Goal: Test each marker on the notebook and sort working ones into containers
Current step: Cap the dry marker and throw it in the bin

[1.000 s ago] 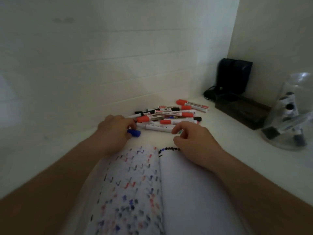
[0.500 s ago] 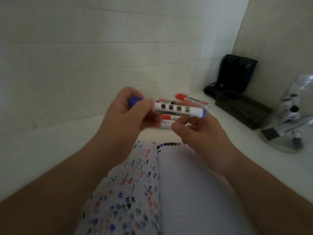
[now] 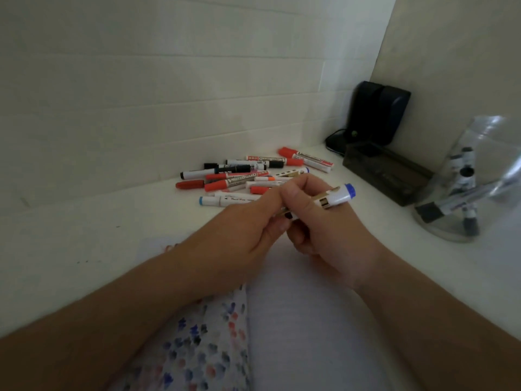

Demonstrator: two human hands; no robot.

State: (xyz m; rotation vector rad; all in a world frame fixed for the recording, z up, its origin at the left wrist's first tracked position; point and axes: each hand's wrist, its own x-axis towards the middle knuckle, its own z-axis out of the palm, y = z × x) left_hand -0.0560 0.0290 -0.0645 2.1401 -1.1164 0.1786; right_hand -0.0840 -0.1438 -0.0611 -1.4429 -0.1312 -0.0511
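A white marker with a blue end (image 3: 337, 196) is held above the open notebook (image 3: 296, 328), slanting up to the right. My right hand (image 3: 321, 218) grips its barrel and my left hand (image 3: 242, 230) is closed on its lower left end, which the fingers hide. The notebook's left page (image 3: 203, 348) is full of blue, red and black test marks; the right page is blank. A pile of red, black and blue markers (image 3: 245, 176) lies on the desk beyond my hands.
A clear round container (image 3: 462, 198) holding several markers stands at the right. A dark rectangular tray (image 3: 386, 173) and a black device with a cable (image 3: 377, 114) sit in the back right corner. White walls close the back and right sides.
Both hands picked the blue marker from the pile, lifted it, then brought it lower and toward the notebook. It now tilts up to the right, and the left hand covers its cap end.
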